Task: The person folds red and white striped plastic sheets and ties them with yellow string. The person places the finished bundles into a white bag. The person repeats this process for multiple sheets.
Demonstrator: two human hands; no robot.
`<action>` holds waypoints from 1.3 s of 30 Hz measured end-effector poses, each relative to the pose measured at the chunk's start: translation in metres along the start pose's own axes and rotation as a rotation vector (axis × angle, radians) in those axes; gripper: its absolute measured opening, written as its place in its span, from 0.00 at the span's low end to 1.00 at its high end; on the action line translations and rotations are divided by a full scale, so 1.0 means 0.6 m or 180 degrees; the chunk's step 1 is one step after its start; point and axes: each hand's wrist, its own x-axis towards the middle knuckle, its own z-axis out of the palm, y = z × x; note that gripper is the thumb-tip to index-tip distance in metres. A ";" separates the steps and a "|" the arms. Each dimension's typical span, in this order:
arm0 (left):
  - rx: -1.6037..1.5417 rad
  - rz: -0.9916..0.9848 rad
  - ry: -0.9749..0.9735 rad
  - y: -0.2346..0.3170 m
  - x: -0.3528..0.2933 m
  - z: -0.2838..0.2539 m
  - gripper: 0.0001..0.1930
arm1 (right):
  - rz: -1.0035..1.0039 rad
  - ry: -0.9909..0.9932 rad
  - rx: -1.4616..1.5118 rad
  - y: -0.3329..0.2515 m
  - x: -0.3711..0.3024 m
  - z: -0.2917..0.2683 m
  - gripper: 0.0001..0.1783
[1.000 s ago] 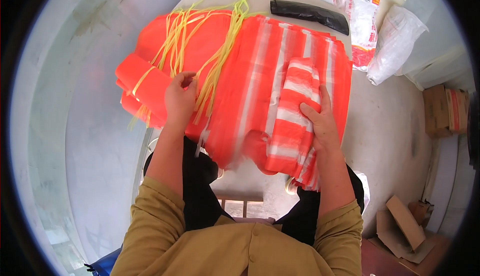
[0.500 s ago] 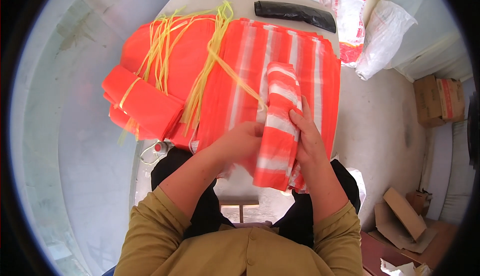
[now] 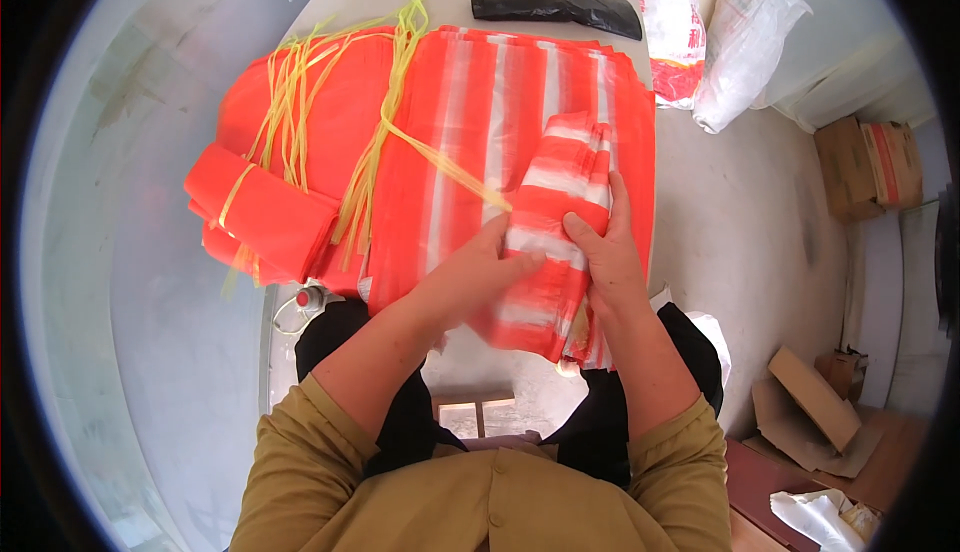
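A folded bundle of red-and-white striped plastic bags [image 3: 560, 177] is between my hands, above the near side of the table. My right hand [image 3: 610, 262] grips its right side, thumb on top and fingers around the edge. My left hand [image 3: 480, 277] is at the left side, its thumb across the striped plastic; the fingers beneath are partly hidden. Under the bundle lies a wide flat stack of the same striped bags [image 3: 460, 142]. A strand from the yellow plastic ties [image 3: 395, 92] runs over the stack to the bundle near my left fingertips.
To the left, a rolled red bundle [image 3: 260, 202] tied with yellow lies on plain red sheets [image 3: 330, 112]. A black plastic roll [image 3: 555, 12] rests at the table's back. White sacks [image 3: 665, 27] stand beyond. Cardboard boxes [image 3: 865, 167] are on the right.
The bundle has loosened and spread wider, its near end now flared out. My left hand has moved from beside the bundle onto its left part. The whole view has shifted slightly.
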 end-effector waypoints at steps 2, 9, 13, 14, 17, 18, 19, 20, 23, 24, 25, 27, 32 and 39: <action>0.0469 0.0158 0.0203 -0.003 0.011 0.011 0.38 | -0.0151 -0.0076 -0.0291 0.015 0.013 -0.024 0.51; -0.0004 0.0246 0.0353 0.006 0.029 0.012 0.46 | 0.0455 -0.0600 -0.0747 -0.029 0.012 -0.091 0.46; -0.0003 0.0194 0.0232 0.010 0.040 0.025 0.47 | -0.0312 -0.0825 -0.2084 -0.029 0.016 -0.135 0.40; 0.0046 0.0249 0.0217 0.008 0.044 0.028 0.47 | -0.0564 -0.0799 -0.2527 -0.033 0.015 -0.142 0.38; 0.0208 0.0292 0.0164 0.002 0.056 0.038 0.47 | -0.0943 -0.0617 -0.3387 -0.049 0.028 -0.163 0.24; 0.0272 0.0224 0.0144 0.004 0.058 0.041 0.47 | -0.1117 -0.0484 -0.3643 -0.053 0.031 -0.171 0.19; 0.0342 0.0156 0.0130 0.005 0.059 0.043 0.46 | -0.1290 -0.0351 -0.3891 -0.055 0.034 -0.176 0.15; 0.0456 0.0183 0.0192 0.002 0.060 0.043 0.46 | -0.1464 -0.0219 -0.4139 -0.057 0.036 -0.181 0.11; 0.0670 0.0230 0.0316 0.001 0.057 0.051 0.45 | -0.0876 -0.0111 -0.4770 -0.080 0.034 -0.185 0.10; 0.0664 0.0212 0.0310 0.008 0.051 0.057 0.44 | -0.0764 -0.0087 -0.4777 -0.083 0.032 -0.191 0.11; 0.0660 0.0196 0.0311 0.015 0.045 0.061 0.44 | -0.0657 -0.0069 -0.4780 -0.087 0.030 -0.200 0.11; 0.0699 -0.0009 0.0201 0.021 0.044 0.058 0.44 | -0.0443 -0.0104 -0.4763 -0.097 0.025 -0.210 0.12; 0.0853 0.0116 0.0177 0.008 0.050 0.055 0.44 | -0.0570 -0.0334 -0.3586 -0.104 0.024 -0.222 0.15; 0.1402 0.0408 0.0382 0.000 0.047 0.049 0.45 | -0.1006 -0.1336 -0.2374 -0.083 0.046 -0.135 0.20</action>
